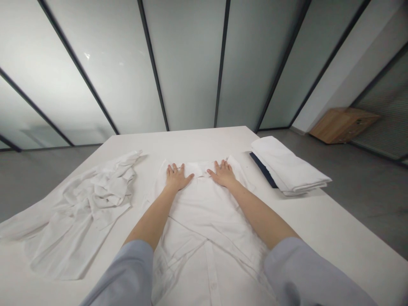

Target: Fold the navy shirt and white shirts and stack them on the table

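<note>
A white shirt [204,204] lies spread on the table in front of me, its collar end away from me and a button placket showing at the near end. Its sleeves appear folded across the body. My left hand [177,177] rests flat with spread fingers on the shirt's far left part, by the collar. On the far right part, my right hand [223,174] also presses flat, fingers apart. Neither hand grips the cloth.
The white table [178,142] reaches toward a frosted glass partition [188,63]. A crumpled white garment [95,204] lies at the left. On the right sits a stack of folded white cloth [287,165] over a dark blue piece [263,170]. A wooden cabinet [341,125] stands on the floor beyond.
</note>
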`<state>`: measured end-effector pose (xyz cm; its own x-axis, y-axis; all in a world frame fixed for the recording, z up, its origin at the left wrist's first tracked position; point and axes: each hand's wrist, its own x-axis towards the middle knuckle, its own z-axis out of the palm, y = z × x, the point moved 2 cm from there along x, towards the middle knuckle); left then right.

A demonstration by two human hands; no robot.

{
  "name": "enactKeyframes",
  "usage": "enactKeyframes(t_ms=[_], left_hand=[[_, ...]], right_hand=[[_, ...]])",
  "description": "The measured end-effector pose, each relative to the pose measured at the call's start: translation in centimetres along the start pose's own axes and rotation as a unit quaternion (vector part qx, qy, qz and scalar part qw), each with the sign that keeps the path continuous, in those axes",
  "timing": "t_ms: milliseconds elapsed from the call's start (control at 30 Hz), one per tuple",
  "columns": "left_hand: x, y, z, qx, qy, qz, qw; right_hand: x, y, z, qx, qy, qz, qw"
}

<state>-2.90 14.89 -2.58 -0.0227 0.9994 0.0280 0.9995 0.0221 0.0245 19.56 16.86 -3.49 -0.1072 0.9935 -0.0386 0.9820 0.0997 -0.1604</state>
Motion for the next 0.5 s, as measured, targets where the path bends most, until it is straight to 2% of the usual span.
enactKeyframes(t_ms=[167,300,400,500], left_hand=[[-0.1,0.0,0.0,0.000,0.005,-0.024,1.000],[-0.4,0.0,-0.1,-0.003,0.054,-0.001,0.999],[-0.8,0.1,-0.9,-0.008,0.099,0.024,0.995],[-1.5,0.2,-1.9,-0.012,0.120,0.045,0.992]], right_hand=[[0.2,0.2,0.2,0.002,0.002,0.027,1.000],[0.2,0.3,0.0,0.010,0.009,0.009,1.000],[0.1,0.5,-0.5,0.030,0.050,-0.007,0.998],[-0.5,0.9,-1.4,0.037,0.095,-0.053,0.993]])
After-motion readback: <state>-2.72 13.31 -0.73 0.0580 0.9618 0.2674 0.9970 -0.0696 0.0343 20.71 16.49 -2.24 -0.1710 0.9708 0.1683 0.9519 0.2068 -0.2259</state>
